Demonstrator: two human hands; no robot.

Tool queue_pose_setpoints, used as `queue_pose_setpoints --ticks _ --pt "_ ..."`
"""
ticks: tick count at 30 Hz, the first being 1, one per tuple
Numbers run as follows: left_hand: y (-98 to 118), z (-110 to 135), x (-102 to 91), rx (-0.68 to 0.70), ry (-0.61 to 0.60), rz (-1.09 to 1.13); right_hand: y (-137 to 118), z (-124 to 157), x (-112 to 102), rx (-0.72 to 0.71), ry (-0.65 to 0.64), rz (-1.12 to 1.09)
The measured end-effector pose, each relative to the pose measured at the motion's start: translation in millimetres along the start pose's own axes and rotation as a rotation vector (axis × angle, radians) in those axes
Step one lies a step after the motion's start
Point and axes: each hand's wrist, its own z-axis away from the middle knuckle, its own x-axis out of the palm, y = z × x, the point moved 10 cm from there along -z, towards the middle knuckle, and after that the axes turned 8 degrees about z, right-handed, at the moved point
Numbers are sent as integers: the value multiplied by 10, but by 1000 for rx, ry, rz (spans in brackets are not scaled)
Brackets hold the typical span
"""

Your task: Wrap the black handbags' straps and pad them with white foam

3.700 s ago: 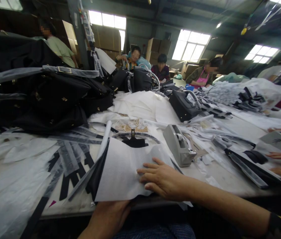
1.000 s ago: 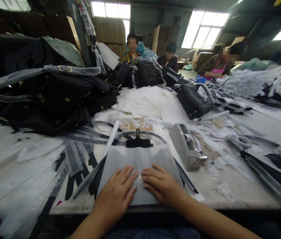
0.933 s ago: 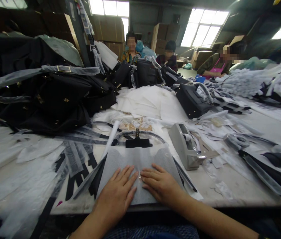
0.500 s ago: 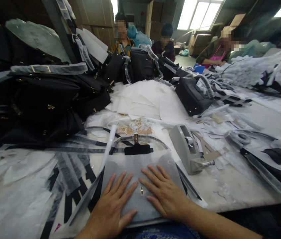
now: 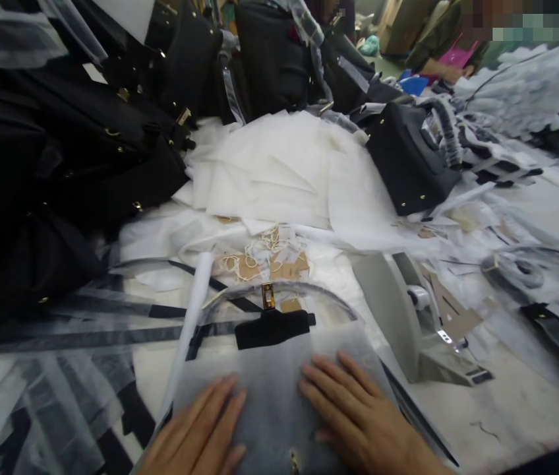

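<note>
A black handbag lies flat in front of me, its body covered by a translucent white sheet (image 5: pixel 269 389). My left hand (image 5: pixel 200 429) rests flat on the sheet's left side, fingers stretched out. On the right side my right hand (image 5: pixel 358 415) lies flat too, fingers slightly spread. Above the sheet shows the bag's black flap tab (image 5: pixel 274 330) with a gold clasp (image 5: pixel 268 297). A plastic-wrapped handle (image 5: pixel 329 293) arches behind it. Between my hands, at the bottom edge, a small gold fitting (image 5: pixel 294 462) pokes through the sheet.
A grey tape dispenser (image 5: pixel 398 310) stands at right. Tags with strings (image 5: pixel 269 257) lie behind the bag, then a pile of white sheets (image 5: pixel 269 171). Black bags (image 5: pixel 62 165) are heaped at left; another black bag (image 5: pixel 408 158) stands back right. A co-worker's arm (image 5: pixel 438 69) shows beyond.
The view has tipped down and come closer. My hands have moved slightly apart on the sheet, the left toward the left edge, both still flat.
</note>
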Motion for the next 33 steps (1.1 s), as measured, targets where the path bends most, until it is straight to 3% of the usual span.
queue_pose_setpoints --ticks 5,14,17,21,25,29,33 --pt "-91 -285 -99 -55 6 29 235 -180 -67 135 -47 -43" --pt "-299 -392 -309 -248 26 387 380 -330 -328 155 -104 -385" --pt "-345 -428 -238 -294 5 386 416 -338 -154 214 -214 -356" --pt "-364 -388 49 -317 -87 258 479 -349 241 300 -419 -269" --pt "-310 -347 224 -285 -124 110 508 -403 393 322 -468 -182" --pt "-148 -397 207 -197 -120 96 479 -397 411 320 -467 -165" --pt "38 -472 34 -105 -8 133 443 -383 368 322 -385 -213"
